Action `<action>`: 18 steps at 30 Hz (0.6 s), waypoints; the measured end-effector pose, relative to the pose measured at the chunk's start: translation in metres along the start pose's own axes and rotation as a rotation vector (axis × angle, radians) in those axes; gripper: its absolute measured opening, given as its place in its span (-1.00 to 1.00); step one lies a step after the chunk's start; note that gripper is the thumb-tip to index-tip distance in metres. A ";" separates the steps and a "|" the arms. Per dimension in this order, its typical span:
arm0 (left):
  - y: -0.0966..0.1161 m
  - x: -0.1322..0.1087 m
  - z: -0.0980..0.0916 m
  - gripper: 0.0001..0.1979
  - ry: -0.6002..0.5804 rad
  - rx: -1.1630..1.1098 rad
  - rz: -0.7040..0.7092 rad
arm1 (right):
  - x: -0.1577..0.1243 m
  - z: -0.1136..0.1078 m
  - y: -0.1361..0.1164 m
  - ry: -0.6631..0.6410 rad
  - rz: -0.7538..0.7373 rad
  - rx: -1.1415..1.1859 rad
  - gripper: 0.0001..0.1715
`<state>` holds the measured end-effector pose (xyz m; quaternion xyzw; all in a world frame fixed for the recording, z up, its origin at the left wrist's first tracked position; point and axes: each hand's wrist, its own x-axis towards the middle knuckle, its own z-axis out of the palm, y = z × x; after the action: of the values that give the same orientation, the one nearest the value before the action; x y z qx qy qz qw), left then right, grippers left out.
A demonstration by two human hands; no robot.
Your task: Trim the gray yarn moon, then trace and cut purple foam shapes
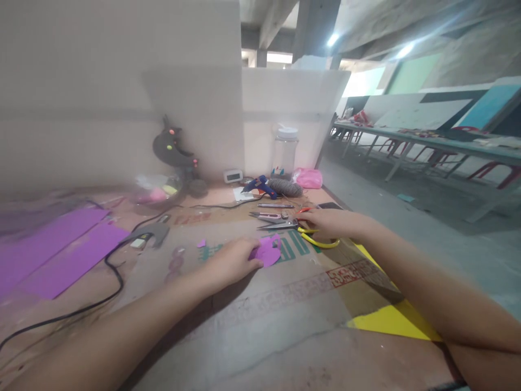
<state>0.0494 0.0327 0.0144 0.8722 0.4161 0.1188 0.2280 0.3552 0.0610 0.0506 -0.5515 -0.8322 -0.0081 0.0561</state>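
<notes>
A small cut piece of purple foam or paper (269, 252) is pinched at its left edge by my left hand (238, 259), low over the cardboard. My right hand (321, 221) is at the handles of the scissors, partly covering them; whether its fingers grip them is unclear. Yellow-handled scissors (321, 240) point left, their blades lying near the purple piece. Orange handles (305, 210) show just behind the right fingers. Small snips with pale pink handles (266, 215) lie beyond the blades, and a pen (275, 206) rests behind them.
Purple sheets (77, 255) and a black cable (118, 271) lie left. At the back stand a blue glue gun (260, 186), grey yarn (286, 188), a clear jar (285, 155) and a dark moon-shaped figure (171, 146). Yellow sheet (401, 320) sits under my right forearm.
</notes>
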 end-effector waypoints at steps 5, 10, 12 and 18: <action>0.005 0.000 -0.023 -0.74 0.009 -0.170 0.021 | 0.006 0.003 -0.002 -0.173 -0.107 -0.021 -0.37; 0.009 -0.005 -0.056 -0.70 0.094 -0.362 0.080 | 0.007 0.005 -0.002 -0.157 -0.100 -0.040 -0.30; 0.013 -0.010 -0.066 -0.69 0.127 -0.454 0.107 | 0.008 0.009 -0.003 -0.131 -0.097 0.049 -0.25; 0.027 -0.028 -0.085 -0.65 0.248 -0.511 0.155 | 0.004 0.012 -0.015 0.036 -0.048 0.241 -0.56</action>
<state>0.0158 0.0214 0.1012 0.7945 0.3297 0.3426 0.3777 0.3386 0.0597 0.0394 -0.5205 -0.8390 0.0806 0.1365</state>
